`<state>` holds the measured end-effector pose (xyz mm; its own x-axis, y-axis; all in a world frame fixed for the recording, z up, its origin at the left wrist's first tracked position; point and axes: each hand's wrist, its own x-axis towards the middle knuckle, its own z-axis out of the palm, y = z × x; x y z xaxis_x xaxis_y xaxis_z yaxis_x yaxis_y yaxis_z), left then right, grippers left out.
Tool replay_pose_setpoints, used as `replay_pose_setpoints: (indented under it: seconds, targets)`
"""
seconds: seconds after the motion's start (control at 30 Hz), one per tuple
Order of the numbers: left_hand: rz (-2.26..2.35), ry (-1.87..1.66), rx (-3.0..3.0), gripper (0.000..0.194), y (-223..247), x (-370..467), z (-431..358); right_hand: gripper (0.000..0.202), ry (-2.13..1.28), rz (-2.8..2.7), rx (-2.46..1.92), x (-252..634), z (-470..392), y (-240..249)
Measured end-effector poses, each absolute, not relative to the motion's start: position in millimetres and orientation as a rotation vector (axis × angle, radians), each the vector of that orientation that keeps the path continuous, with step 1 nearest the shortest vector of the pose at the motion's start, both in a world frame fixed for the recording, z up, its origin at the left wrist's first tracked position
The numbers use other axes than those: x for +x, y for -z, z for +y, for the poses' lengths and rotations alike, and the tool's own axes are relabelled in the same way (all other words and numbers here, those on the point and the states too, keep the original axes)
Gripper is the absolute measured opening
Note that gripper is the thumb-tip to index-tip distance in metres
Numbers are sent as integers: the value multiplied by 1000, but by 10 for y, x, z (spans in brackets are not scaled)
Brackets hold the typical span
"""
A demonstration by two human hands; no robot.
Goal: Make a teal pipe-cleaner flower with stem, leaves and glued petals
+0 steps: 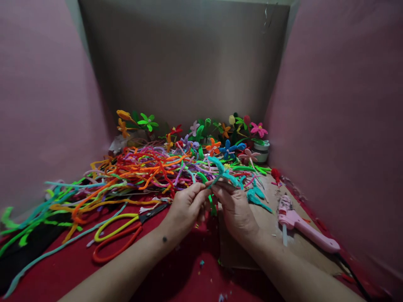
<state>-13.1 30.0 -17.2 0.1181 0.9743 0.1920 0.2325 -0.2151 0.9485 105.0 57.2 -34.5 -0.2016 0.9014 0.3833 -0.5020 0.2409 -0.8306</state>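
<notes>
My left hand (pixel 189 203) and my right hand (pixel 234 207) meet in front of me, fingers closed in a pinch on a turquoise pipe-cleaner flower (pixel 218 164). Its fuzzy petals rise above the fingertips, and a bit of yellow shows at its centre. The stem is mostly hidden by the fingers. A green pipe cleaner (pixel 214 207) shows behind and below the hands; whether a hand holds it, I cannot tell. To the right of my right hand, more turquoise pipe-cleaner pieces (pixel 256 195) lie on a cardboard sheet (pixel 239 256).
A heap of coloured pipe cleaners (pixel 147 167) spreads left. Scissors (pixel 118 235) with yellow and red handles lie beside my left forearm. A pink glue gun (pixel 305 228) rests at right, its cord trailing forward. Finished flowers (pixel 228 149) stand behind, near a white-lidded jar (pixel 261 150). Pink side panels flank the red cloth.
</notes>
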Motion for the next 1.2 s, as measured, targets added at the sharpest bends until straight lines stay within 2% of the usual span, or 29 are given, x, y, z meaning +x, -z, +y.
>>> replay_pose_setpoints:
  seconds: [0.1,0.27,0.5,0.63,0.77,0.9,1.2]
  targets:
    - [1399,-1214,2024,9,266,-155,306,13,-1279,-1218,-517,1069,556,322]
    - [1414,-1207,2267,15,320,-204,318,16,-1229,-1261,-570,1080,540,323]
    - [1410,-1268,2021,20,215,-194,292,13,-1283,-1229,-607,1065,521,282]
    - [1356,-1330,1962,19,224,-200,300,3,-1202,-1316,-621,1076,504,270]
    - [1329,-1301,1836,23,210,-183,288,5,-1157,-1297,-620,1078,490,299]
    - [1252,-1185,1564,27,123,-140,265,5,-1309,-1164,-592,1069,489,304]
    - [725,-950,1027,14,55,-213,293,7,-1622,-1023,-422,1103,547,295]
